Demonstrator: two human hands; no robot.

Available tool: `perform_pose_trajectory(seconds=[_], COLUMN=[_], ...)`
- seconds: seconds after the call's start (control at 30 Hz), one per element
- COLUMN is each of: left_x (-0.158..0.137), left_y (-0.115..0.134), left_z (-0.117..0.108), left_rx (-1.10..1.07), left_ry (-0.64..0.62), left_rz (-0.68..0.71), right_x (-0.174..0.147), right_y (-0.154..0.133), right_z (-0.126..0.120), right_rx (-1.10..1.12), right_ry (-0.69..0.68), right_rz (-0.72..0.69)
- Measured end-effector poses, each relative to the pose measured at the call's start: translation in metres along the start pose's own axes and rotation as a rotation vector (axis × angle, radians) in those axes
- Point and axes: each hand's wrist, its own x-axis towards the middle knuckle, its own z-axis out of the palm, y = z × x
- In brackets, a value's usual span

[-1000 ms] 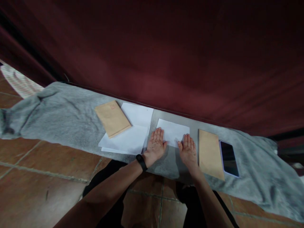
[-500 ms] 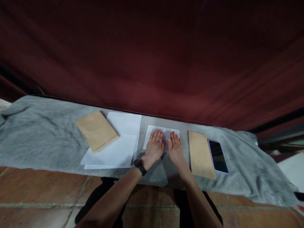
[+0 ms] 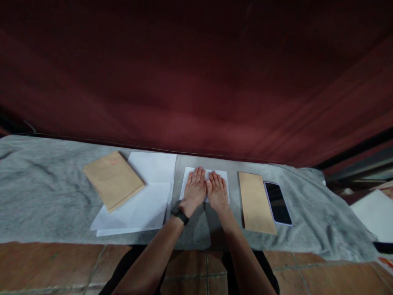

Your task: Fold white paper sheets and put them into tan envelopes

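A small white piece of paper [image 3: 225, 176], apparently folded, lies on the grey cloth in the middle of the head view. My left hand [image 3: 195, 186] rests flat on its left part, fingers extended. On the right part lies my right hand [image 3: 217, 189], also flat, close beside the left one. The palms hide most of the paper. To the left is a stack of larger white sheets [image 3: 150, 205], with brown envelopes [image 3: 113, 180] lying partly on it. Another brown envelope [image 3: 256, 203] lies right of my right hand.
A phone [image 3: 278, 203] with a light purple edge lies beside the right envelope. Grey cloth [image 3: 46, 188] covers the narrow surface. A dark red upright surface [image 3: 196, 102] stands behind it. White paper [image 3: 376, 215] shows at the far right, and tiled floor [image 3: 46, 266] below.
My hands have come closer together on the small paper, my right hand shifting left beside my left. The camera view has shifted slightly.
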Motion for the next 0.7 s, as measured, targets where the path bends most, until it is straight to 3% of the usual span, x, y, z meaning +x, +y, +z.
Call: perform_pose_trajectory(seconds=[0.4,0.7], left_x=[-0.002,-0.011], left_y=[-0.007,-0.011], left_z=[0.004,0.003], left_rx=[0.032,0.048], left_ry=[0.055,0.076], left_rz=[-0.116,-0.153], right_x=[-0.001,-0.009], right_y=[0.018,0.033], right_z=[0.008,0.007], right_rx=[-0.149,-0.182], right_ry=[0.148,0.184], right_rz=[0.015,0.047])
